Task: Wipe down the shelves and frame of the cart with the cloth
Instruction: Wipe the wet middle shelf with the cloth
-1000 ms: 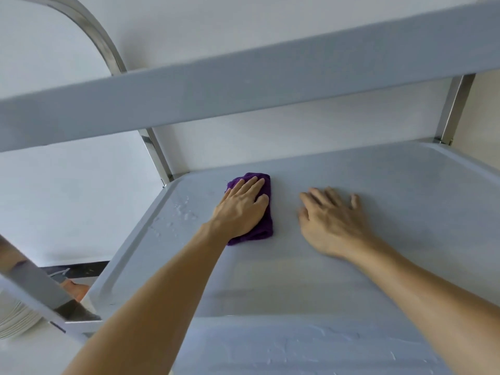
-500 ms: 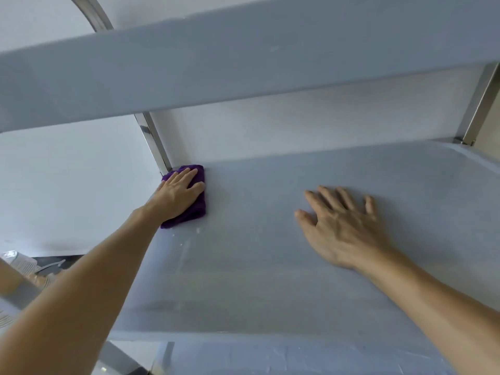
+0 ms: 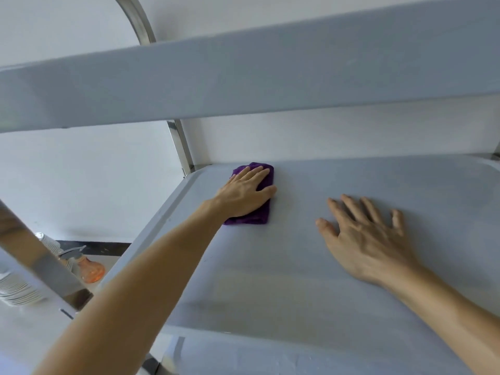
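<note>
Now that my left hand (image 3: pixel 244 194) has swept the cloth (image 3: pixel 253 194) out from the back-left post (image 3: pixel 180 146), that shelf (image 3: pixel 284 280) corner looks done; fingers flat, pressing the cloth. My right hand (image 3: pixel 370 240) rests open, holding nothing.

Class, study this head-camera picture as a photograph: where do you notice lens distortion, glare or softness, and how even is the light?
Head view: wide-angle lens bows the upper shelf edge and stretches the forearms near the frame's bottom; bright glare streaks the metal post at left; light is soft and even on the shelf, with faint shadow under the right hand; left hand and purple cloth look sharp; the orange spray bottle is slightly soft.
</note>
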`<state>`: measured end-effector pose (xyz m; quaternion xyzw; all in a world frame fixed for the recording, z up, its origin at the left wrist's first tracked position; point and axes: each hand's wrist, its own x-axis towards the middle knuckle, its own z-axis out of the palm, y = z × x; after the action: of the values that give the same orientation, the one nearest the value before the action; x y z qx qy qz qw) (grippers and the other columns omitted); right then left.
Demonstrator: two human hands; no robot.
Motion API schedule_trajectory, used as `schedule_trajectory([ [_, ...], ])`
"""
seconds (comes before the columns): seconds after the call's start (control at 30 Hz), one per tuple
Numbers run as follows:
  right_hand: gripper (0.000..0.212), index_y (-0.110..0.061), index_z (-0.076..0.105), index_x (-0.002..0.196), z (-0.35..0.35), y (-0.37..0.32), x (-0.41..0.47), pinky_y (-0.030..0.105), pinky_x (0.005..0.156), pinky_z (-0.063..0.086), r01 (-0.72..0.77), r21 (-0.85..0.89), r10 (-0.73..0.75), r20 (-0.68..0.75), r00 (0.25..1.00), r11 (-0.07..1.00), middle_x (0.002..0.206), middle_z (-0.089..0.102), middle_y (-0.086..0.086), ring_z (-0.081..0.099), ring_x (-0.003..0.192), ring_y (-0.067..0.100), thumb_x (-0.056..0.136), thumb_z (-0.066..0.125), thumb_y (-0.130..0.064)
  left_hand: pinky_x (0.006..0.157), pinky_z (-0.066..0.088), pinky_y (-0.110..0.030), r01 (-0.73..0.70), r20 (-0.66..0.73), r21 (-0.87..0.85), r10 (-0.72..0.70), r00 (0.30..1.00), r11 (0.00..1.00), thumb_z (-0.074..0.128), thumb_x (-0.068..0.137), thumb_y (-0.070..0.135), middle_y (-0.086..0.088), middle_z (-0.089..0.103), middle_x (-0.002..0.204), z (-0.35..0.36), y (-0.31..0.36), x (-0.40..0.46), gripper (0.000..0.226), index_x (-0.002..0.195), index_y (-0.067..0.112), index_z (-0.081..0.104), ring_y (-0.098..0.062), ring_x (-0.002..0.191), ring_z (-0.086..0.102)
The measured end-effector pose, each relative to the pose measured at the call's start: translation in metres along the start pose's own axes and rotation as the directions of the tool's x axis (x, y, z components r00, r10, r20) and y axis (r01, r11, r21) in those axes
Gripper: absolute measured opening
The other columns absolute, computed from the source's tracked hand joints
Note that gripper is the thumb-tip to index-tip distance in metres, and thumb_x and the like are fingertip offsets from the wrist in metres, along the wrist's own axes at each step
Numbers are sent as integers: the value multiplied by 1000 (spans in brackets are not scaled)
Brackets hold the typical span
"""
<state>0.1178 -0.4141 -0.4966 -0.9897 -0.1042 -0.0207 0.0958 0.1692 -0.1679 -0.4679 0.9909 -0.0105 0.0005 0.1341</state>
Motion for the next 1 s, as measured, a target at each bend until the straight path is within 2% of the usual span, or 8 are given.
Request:
schedule_trajectory([
  [0.17, 67, -40, 9, 154, -1, 0, 1, 59, 119, 1, -2, 4, 2, -3, 1000, 1000, 165, 2, -15, 0, 153, 17, 94, 10, -67, 123, 4, -39, 75, -16, -13, -75, 997, 997, 33, 100, 53, 11, 8, 165, -6, -31, 15, 63, 156, 31, 18, -12, 152, 1],
  [0.4, 66, -40, 9, 154, -2, 0, 0, 59, 119, 0, -2, 12, 2, 0, 1000, 1000, 166, 2, -14, 0, 153, 18, 94, 11, -66, 123, 2, -37, 292, -73, -35, -294, 953, 956, 35, 101, 50, 8, 7, 165, -32, -115, -26, 62, 157, 27, 19, -13, 152, 1],
  [0.47, 65, -40, 10, 154, -3, -1, -1, 59, 119, 1, 1, 4, -1, 0, 1000, 1000, 166, 3, -13, 0, 153, 19, 95, 11, -66, 122, 1, -35, 269, -63, 36, -266, 962, 963, 36, 102, 47, 5, 6, 166, -34, -121, -42, 58, 155, 28, 24, -16, 151, 1],
  [0.53, 65, -39, 11, 154, -4, -1, -1, 60, 119, 2, 2, 2, -2, 3, 1000, 1000, 166, 4, -12, 1, 153, 20, 95, 11, -65, 120, 0, -34, 177, -47, 181, -171, 984, 967, 35, 104, 41, -2, 4, 166, -33, -119, -56, 49, 151, 29, 32, -22, 151, 0],
  [0.57, 64, -39, 11, 154, -5, -1, -1, 61, 119, 2, 2, 2, -2, 8, 1000, 1000, 166, 4, -12, 1, 153, 20, 95, 11, -65, 120, -1, -34, 163, -42, 190, -158, 987, 968, 33, 104, 41, -3, 3, 166, -32, -116, -64, 48, 151, 29, 32, -22, 151, 0],
  [0.67, 63, -39, 13, 154, -7, -1, 0, 62, 118, 2, 4, 3, -4, 24, 1000, 1000, 166, 5, -12, 3, 153, 22, 96, 11, -63, 120, -2, -36, 208, 0, 179, -212, 977, 961, 32, 103, 48, 5, 1, 166, -30, -102, -89, 51, 152, 35, 28, -16, 151, -4],
  [0.8, 62, -36, 15, 154, -9, -1, 1, 64, 116, 3, 11, -8, -10, 46, 999, 1000, 166, 6, -11, 6, 152, 24, 96, 11, -59, 122, 1, -40, 318, 7, 12, -318, 948, 948, 34, 97, 62, 19, 1, 164, -28, -71, -132, 69, 157, 36, 11, -7, 150, -4],
  [1.0, 63, -35, 13, 156, -13, 0, 0, 64, 116, 2, 1, -10, 0, 90, 996, 1000, 166, 5, -10, 3, 153, 24, 97, 11, -59, 121, -1, -40, 222, 93, 22, -223, 970, 975, 30, 95, 67, 25, -6, 162, -13, 1, -191, 70, 155, 42, 3, -4, 150, -7],
])
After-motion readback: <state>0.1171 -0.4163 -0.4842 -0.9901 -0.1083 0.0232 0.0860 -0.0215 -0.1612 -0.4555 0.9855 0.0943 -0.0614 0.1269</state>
